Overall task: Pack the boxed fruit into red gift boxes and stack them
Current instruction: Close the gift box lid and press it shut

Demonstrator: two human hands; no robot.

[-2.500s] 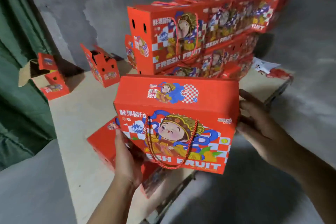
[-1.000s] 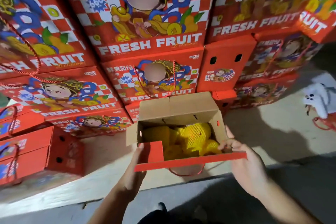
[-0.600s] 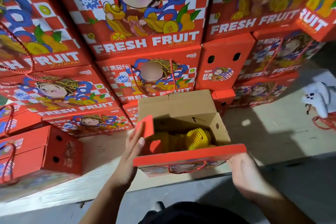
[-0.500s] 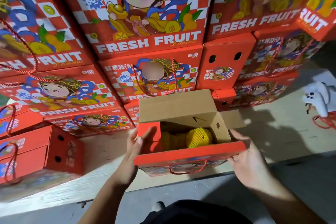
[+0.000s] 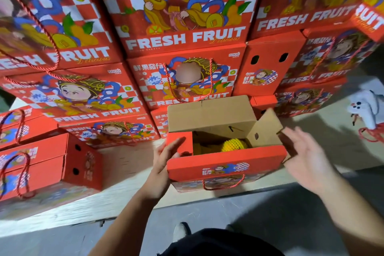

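Stacked gift boxes behind the open box: "FRESH FRUIT", "Delicious", "666"
Box beneath: "good luck"; "鲜果"

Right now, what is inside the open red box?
Inside the open red box, yellow fruit in net sleeves shows. The left flap and front wall hide the rest.

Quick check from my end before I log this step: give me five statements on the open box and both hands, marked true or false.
1. The open gift box has its top flaps shut. False: the flaps stand open.
2. Yellow netted fruit lies inside. True.
3. The left hand presses the small left flap. True.
4. The right hand grips the rope handle. False: it is open beside the box's right end.
5. Closed red boxes are stacked behind. True.
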